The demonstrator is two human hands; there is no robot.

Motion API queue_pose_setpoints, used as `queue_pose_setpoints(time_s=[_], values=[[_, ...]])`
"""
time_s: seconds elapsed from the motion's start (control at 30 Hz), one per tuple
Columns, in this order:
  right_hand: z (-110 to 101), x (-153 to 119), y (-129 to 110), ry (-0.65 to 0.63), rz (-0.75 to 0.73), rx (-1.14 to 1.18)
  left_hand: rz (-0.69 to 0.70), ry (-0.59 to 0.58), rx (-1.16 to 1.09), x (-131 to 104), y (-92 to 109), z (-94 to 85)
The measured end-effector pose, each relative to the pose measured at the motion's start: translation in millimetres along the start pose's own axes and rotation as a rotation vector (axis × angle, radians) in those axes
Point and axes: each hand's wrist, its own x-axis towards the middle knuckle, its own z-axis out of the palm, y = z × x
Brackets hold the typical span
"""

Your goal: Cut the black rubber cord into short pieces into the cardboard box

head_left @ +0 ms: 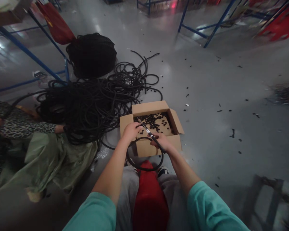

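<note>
Over an open cardboard box (159, 145), both my hands work at the end of a black cable (144, 168). My right hand (162, 141) is closed around the cable just behind a white section (148, 131) near its end. Beyond that white section, thin light strands run toward my left hand (132, 131), whose fingers pinch the tip; the exact grip is blurred. The cable hangs in a loop below my hands, above my lap. Many short black pieces (154, 121) lie scattered inside the box.
A big tangle of black cable (86, 102) lies at left, before a dark round bundle (92, 54). A co-worker in a patterned sleeve (30, 126) sits at left, one hand at the tangle. Black scraps dot the floor (207, 80). Blue metal frames (195, 30) stand behind.
</note>
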Motion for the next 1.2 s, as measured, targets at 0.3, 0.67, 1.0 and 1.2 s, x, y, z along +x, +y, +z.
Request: queue_pose_setpoints(time_s=[0.3, 0.67, 1.0, 1.2], values=[[2, 2, 7, -0.043, -0.021, 0.005, -0.060, 0.013, 0.223, -8, 12, -3.5], [16, 5, 10, 0.069, -0.073, -0.023, -0.090, 0.083, 0.274, -10, 23, 6.3], [14, 9, 15, 0.097, -0.068, -0.113, -0.117, 0.090, 0.276, -10, 20, 9.7], [13, 8, 13, 0.092, -0.047, -0.144, -0.110, 0.098, 0.273, -9, 19, 11.3]])
